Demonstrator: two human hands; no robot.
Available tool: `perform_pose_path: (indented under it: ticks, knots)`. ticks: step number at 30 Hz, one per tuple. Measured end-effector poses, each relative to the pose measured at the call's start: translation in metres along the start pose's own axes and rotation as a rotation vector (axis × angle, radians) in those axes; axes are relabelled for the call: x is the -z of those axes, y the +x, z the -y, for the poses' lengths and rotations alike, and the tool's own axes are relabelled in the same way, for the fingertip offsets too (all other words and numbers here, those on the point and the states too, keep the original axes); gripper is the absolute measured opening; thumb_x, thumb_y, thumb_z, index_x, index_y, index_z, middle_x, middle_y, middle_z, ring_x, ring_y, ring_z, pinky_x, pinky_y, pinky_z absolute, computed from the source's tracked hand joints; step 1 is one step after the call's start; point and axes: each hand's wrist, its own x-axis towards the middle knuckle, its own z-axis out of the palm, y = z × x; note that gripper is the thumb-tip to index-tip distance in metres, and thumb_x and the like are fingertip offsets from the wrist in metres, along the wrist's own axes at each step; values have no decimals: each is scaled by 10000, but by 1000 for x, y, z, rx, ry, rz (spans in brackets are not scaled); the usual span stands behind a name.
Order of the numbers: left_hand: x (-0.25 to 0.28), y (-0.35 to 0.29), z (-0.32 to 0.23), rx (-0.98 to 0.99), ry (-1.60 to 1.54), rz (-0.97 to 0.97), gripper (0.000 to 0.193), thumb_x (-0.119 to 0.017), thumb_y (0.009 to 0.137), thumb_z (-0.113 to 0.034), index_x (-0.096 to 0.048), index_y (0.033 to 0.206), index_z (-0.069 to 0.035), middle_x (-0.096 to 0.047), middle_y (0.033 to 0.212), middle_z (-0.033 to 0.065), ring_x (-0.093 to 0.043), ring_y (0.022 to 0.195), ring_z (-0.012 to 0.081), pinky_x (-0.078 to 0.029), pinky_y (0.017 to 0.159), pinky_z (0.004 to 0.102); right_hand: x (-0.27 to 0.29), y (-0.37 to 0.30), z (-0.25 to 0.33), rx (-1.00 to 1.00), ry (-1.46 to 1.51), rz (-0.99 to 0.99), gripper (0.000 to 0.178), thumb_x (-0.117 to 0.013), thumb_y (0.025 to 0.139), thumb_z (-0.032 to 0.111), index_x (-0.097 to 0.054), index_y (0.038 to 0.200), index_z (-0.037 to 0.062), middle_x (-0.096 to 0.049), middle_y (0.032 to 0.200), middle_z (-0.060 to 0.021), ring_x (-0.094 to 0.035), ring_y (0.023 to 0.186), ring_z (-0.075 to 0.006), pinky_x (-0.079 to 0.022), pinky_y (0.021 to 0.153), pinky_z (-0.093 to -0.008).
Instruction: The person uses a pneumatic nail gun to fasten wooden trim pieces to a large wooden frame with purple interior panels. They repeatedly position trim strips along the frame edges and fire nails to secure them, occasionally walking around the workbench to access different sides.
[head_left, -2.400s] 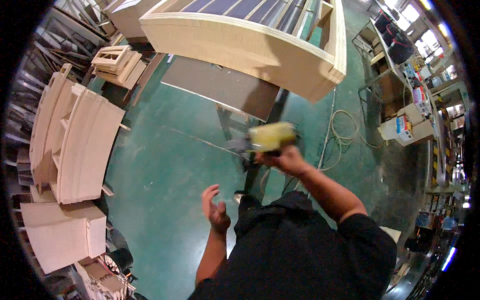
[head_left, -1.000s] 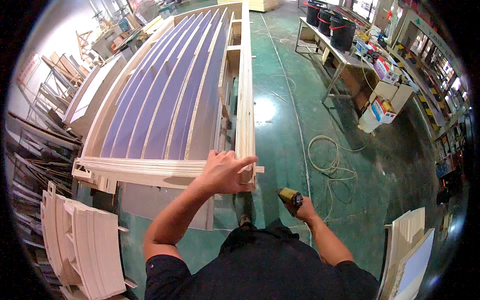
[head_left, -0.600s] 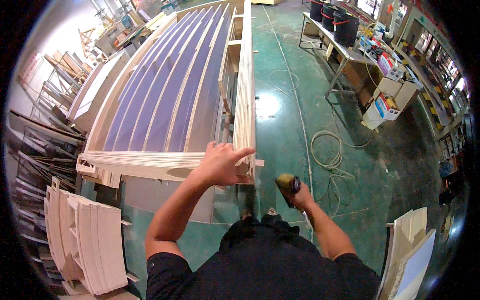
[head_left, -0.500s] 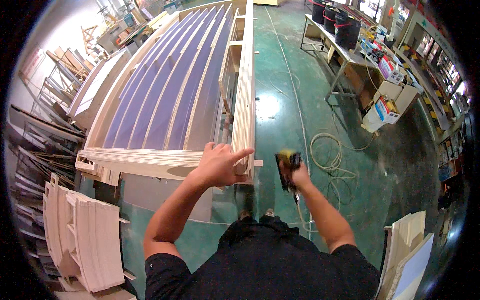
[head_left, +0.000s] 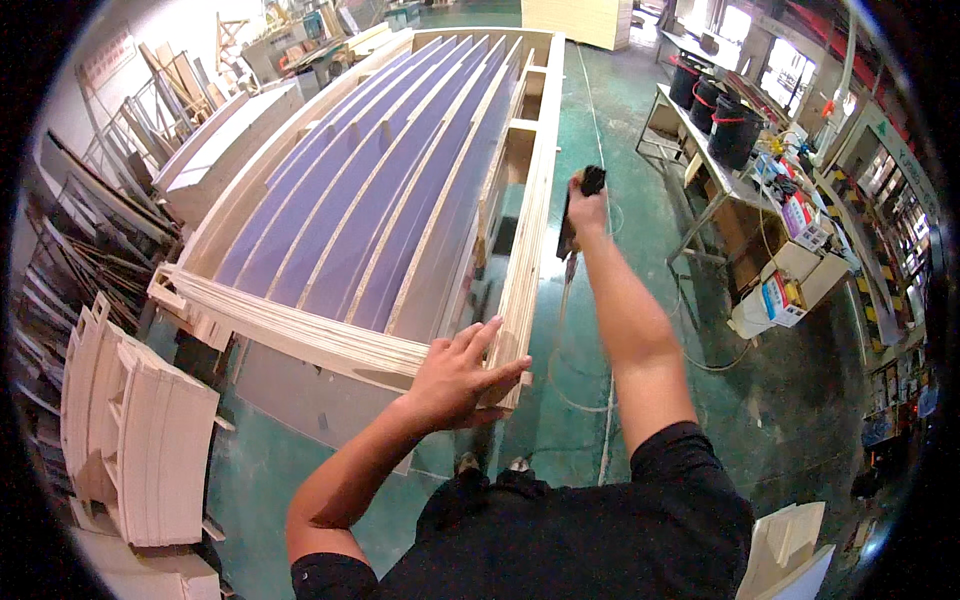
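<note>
A large wooden frame (head_left: pixel 535 240) stands before me, its layered edges pale. Inside it, curved wooden ribs (head_left: pixel 430 240) run lengthwise over a purple-blue sheet (head_left: pixel 335 250). My left hand (head_left: pixel 452 385) rests on the near right corner of the frame, fingers spread over the edges and thumb stretched to the right. Out beyond the frame's right rail, my right hand (head_left: pixel 588 212) is wrapped round a dark air nail gun (head_left: pixel 565 228), held up in the air apart from the wood. A thin pale hose (head_left: pixel 566 300) hangs from the tool; its nose is hard to make out.
Stacked curved wooden parts (head_left: pixel 165 450) stand at the lower left. Along the right runs a workbench (head_left: pixel 715 180) with black buckets (head_left: pixel 735 130) and boxes. The hose trails over the green floor (head_left: pixel 560 450). Boards (head_left: pixel 785 545) lean at the lower right.
My right hand has carried the nail gun forward and up, alongside the right rail. My left hand stays at the corner. The whole view has shifted, showing more of the far end.
</note>
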Motion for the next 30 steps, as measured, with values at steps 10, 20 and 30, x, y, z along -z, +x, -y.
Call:
perform_pose_path:
  ticks: [10, 20, 30]
  knots:
    - [9, 7, 4, -31, -121, 11, 762, -839, 721, -408, -545, 1422, -362, -477, 1502, 239, -566, 1285, 282, -434, 862, 488, -19, 69, 42, -196, 28, 196, 894, -729, 859, 629, -387, 1369, -21, -685, 1109, -225, -688, 943, -344, -548, 801, -483]
    - [-4, 7, 6, -85, -84, -63, 594, -735, 835, -457, -553, 1398, -402, -482, 1462, 281, -587, 1249, 357, -434, 1004, 590, -18, 57, 26, -130, -224, 160, 918, -725, 850, 636, -382, 1400, -15, -689, 1140, -255, -704, 985, -374, -553, 838, -470]
    - [-3, 13, 7, -123, -118, -34, 469, -736, 855, -403, -605, 1298, -324, -473, 1454, 317, -555, 1288, 441, -438, 1037, 568, -23, 71, -10, 95, -167, 92, 678, -757, 878, 529, -518, 1268, 28, -686, 973, -176, -688, 857, -339, -549, 769, -479]
